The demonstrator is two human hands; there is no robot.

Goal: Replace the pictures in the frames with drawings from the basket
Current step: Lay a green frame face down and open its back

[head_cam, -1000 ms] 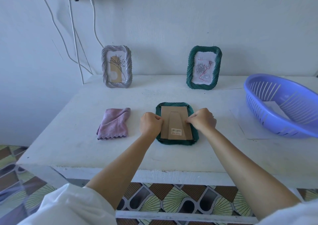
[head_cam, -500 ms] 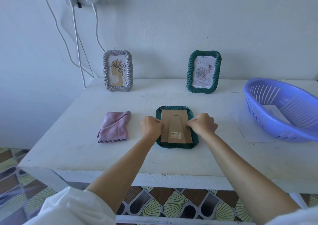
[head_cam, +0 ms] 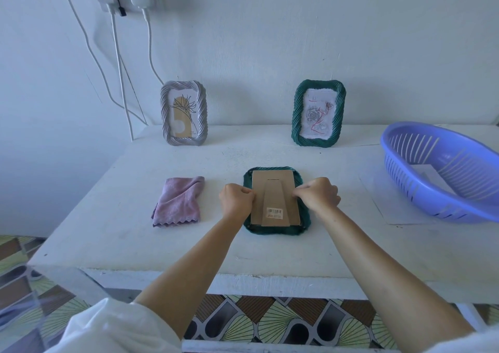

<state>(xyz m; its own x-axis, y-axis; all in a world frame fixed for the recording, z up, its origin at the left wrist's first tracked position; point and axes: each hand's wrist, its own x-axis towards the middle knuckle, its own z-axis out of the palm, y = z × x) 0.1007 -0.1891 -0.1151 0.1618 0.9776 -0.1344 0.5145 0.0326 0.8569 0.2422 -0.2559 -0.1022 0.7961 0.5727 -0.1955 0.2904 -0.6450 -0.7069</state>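
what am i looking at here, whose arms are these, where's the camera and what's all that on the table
There is no machine here: these are a person's two bare arms. The one view comes from a camera worn on the head, looking forward and down.

On the white table a face-down green frame lies in the middle, with its cardboard back facing up. The left hand and the right hand have curled fingers pinching at the back's side edges. Exactly what they grip is too small to tell.

Against the wall stand a grey frame with a plant picture and a second green frame with a rose drawing. A folded pink cloth lies left of the hands. A purple basket with paper in it sits at the right.
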